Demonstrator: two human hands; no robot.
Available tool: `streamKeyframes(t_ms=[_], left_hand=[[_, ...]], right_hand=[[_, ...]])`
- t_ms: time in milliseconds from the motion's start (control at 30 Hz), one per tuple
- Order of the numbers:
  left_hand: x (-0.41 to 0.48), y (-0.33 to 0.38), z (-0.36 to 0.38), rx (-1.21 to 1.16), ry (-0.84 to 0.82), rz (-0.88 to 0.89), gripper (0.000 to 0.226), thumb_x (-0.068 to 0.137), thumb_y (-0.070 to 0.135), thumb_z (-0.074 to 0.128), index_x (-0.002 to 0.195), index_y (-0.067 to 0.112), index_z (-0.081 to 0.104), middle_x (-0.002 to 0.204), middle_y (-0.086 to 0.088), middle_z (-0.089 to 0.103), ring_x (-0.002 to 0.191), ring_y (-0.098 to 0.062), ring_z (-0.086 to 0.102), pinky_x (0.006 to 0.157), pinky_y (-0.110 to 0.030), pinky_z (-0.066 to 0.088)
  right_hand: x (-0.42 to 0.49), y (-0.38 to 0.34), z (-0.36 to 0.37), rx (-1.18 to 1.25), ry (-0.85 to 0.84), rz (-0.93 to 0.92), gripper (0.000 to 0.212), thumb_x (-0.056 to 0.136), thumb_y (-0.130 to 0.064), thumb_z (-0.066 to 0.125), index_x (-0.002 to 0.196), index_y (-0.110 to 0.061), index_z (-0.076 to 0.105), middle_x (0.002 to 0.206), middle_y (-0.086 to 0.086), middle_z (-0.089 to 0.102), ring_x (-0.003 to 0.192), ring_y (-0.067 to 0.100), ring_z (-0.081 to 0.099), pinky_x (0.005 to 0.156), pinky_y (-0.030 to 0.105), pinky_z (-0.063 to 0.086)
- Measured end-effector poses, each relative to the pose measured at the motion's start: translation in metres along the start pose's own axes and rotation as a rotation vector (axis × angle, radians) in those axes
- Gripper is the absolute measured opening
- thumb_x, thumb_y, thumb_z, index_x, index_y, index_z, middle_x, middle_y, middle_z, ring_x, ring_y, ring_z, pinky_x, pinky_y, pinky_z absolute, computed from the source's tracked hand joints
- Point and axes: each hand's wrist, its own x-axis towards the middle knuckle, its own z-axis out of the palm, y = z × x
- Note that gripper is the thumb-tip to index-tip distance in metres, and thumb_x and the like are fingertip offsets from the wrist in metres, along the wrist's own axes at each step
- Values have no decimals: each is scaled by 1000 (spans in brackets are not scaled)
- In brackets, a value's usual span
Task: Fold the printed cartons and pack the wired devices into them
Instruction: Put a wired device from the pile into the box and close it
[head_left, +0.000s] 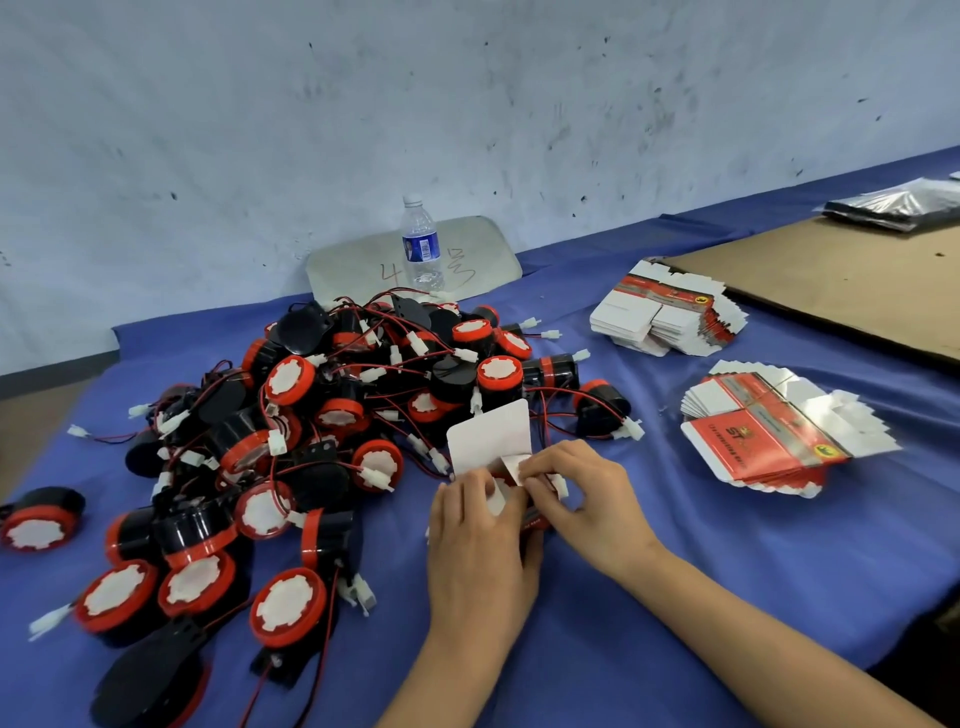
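Near the front edge of the table, a half-formed carton (491, 434) stands between both hands. Its large white flap with rounded corners stands up and leans away, and a strip of red printed side shows low down between the palms. The left hand (478, 530) wraps the carton's body from the left, fingers curled together over it. The right hand (587, 499) meets it from the right. Its thumb and forefinger pinch a small white side flap at the carton's mouth, and the other fingers are bent loosely behind.

Just left of the hands lies a big heap of wired devices (332, 415). They are round black housings with red rims and white toothed faces, trailing red and black leads with white plugs. One device (39, 519) lies apart at the far left.

To the right, a fanned stack of flat cartons (769, 436), red-printed with white flaps, rests on the blue cloth (675, 597) that covers the table. A second stack (665, 312) lies farther back.

Beyond the heap, a water bottle (422, 249) stands in front of a grey board (483, 249) marked in red. At far right lies a brown cardboard sheet (841, 291) with dark glossy packets (904, 202) on it. A scuffed pale wall (467, 104) closes the back.
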Motion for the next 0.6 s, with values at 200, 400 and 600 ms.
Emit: streamKeyframes(t_ms=[200,400,600], left_hand=[[-5,-10,-4,-234,168,7,31,73,15,80,101,19,65,96,4,57,95,-14,50,90,-43,53],[-7,-15,-2,-323,-35,-5,47,83,25,72,129,30,60,122,4,48,110,-14,54,88,-27,51],[4,-20,-2,-451,-122,24,30,86,34,68,116,33,66,130,16,43,112,0,52,91,-15,45]], right_hand=[[3,-1,-2,71,-13,101,9,83,-2,71,76,-7,74,86,-5,68,90,7,60,80,15,45],[1,-1,-8,171,-10,168,10,89,-8,59,79,-11,60,73,-6,62,73,12,58,70,23,46],[30,-12,-16,539,297,392,16,93,-20,60,81,-10,58,82,2,61,78,16,57,79,31,47]])
